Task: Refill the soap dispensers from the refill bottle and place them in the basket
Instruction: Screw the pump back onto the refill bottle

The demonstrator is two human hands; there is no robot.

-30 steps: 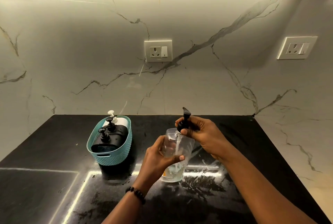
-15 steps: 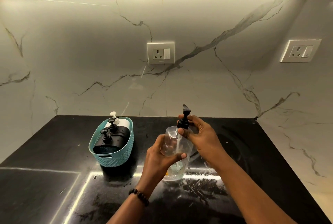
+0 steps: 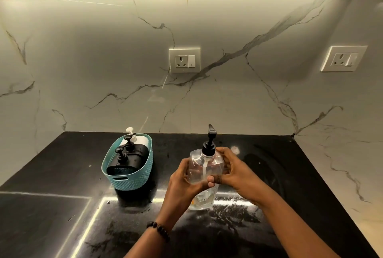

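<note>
- Hands now both wrap the clear plastic pump bottle (image 3: pixel 204 171): the right hand (image 3: pixel 234 171), which half a second ago pinched the black pump head (image 3: pixel 209 145) at the neck, has dropped to the bottle's right side, fingers curled round it and thumb across the front.
- Left hand (image 3: pixel 183 176) keeps its curled grip on the bottle's left side, much as before.
- Pump head stands free and upright in the neck, which suggests the cap is screwed home, though the thread itself cannot be seen.
- Bottle stands on, or just above, the glossy black stone surface (image 3: pixel 259 226), right of the teal woven-pattern plastic basket (image 3: pixel 132 181) and apart from it.
- Basket already holds two black pump dispensers (image 3: pixel 132 154) and a white one (image 3: pixel 137 139); carrying this bottle over looks like the step in hand.
</note>
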